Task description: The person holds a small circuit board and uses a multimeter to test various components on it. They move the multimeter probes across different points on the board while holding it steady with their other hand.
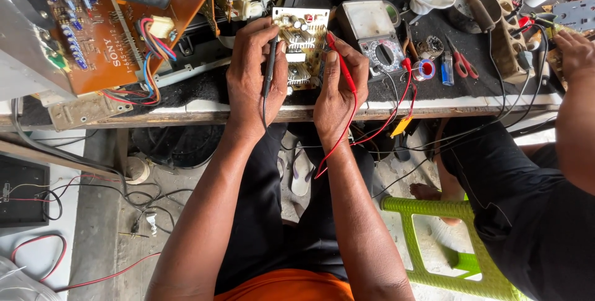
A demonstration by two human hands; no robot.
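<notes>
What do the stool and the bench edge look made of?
Stool: likely moulded plastic, bright green with a woven-look texture and slightly glossy bars. Bench edge: looks like worn wood with chipped white paint and bare brown patches showing; its top is covered by a dark mat.

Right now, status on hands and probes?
Left hand grips black probe, right hand grips red probe. Both tips on small circuit board. Meter beside it.

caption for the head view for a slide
Left hand and right hand press black probe and red probe to a circuit board.
</notes>
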